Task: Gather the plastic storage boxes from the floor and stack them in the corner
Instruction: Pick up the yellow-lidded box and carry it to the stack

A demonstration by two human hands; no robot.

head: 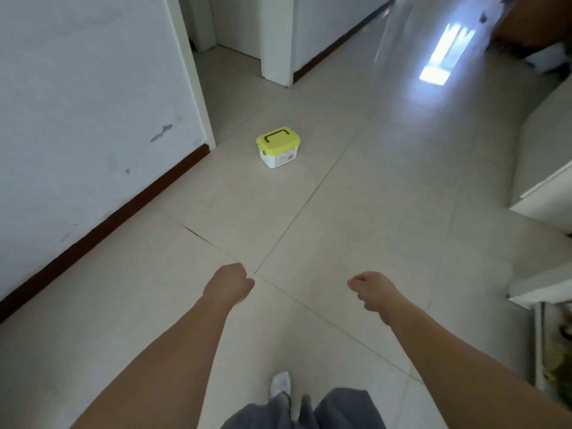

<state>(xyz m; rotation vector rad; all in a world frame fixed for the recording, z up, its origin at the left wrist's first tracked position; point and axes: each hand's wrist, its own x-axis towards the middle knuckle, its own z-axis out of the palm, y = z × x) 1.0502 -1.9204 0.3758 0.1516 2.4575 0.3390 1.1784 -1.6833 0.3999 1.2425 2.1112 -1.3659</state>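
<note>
My left hand (230,281) and right hand (373,291) are curled into empty fists. The yellow-lidded box (278,150) sits on the floor (371,196), well beyond my left hand.

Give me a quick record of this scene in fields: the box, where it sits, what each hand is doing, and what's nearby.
box: small white plastic storage box with yellow-green lid and dark handle
position: upright on pale tiled floor, near white wall corner
lid: closed, handle flat
left hand: loosely curled, empty
right hand: loosely curled, empty
contact: neither hand touches box
other boxes: none visible
</note>
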